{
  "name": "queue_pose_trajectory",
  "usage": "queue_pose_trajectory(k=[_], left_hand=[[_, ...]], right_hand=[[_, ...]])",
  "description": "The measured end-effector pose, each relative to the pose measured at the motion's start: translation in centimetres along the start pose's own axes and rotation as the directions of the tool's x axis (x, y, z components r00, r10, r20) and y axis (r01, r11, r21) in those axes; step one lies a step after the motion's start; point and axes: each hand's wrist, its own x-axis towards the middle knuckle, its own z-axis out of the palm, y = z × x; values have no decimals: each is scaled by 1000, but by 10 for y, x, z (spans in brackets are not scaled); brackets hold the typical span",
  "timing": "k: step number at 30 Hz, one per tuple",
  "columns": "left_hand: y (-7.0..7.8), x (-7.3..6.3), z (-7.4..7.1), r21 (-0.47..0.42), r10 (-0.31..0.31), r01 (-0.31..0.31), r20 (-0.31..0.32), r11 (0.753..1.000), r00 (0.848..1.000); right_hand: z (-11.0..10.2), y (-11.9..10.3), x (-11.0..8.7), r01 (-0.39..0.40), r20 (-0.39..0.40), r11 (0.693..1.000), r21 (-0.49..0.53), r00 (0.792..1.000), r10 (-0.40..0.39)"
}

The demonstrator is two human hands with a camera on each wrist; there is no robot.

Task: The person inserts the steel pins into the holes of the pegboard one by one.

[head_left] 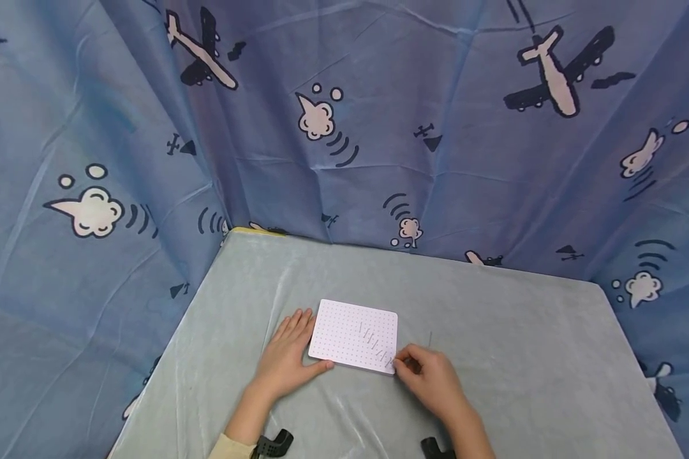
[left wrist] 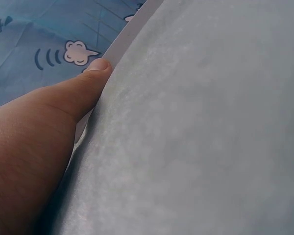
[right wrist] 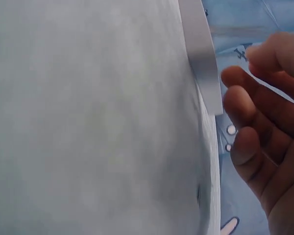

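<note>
A white board (head_left: 339, 331) dotted with a grid of small holes lies on the grey cloth. Several thin pins (head_left: 373, 344) stand in a slanting row on its right half. My left hand (head_left: 287, 357) rests at the board's left side, fingers straight, its thumb (left wrist: 95, 73) against the front edge. At the near right corner, my right hand (head_left: 430, 376) has thumb and forefinger together on a thin pin, mostly hidden by the fingertips. In the right wrist view the other fingers (right wrist: 245, 147) are curled beside the board's side (right wrist: 206, 63), and no pin shows.
A thin dark pin-like line (head_left: 430, 338) shows on the cloth just beyond my right hand. The grey cloth (head_left: 528, 357) covers the table, and a blue curtain (head_left: 379, 127) printed with planes hangs behind and at the sides. Black bands (head_left: 275, 443) sit at the wrists.
</note>
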Motion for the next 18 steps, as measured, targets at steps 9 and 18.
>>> queue_pose_trajectory(k=[9,18], left_hand=[[0,-2,3,-22,6,-7,-28,1000,1000],[0,-2,5,-12,12,-13,-39,1000,999]], right_hand=[[-31,21,-17,-189,16,965,-181,981,195],[-49,37,-30,-258,119,937,-237,949,292]])
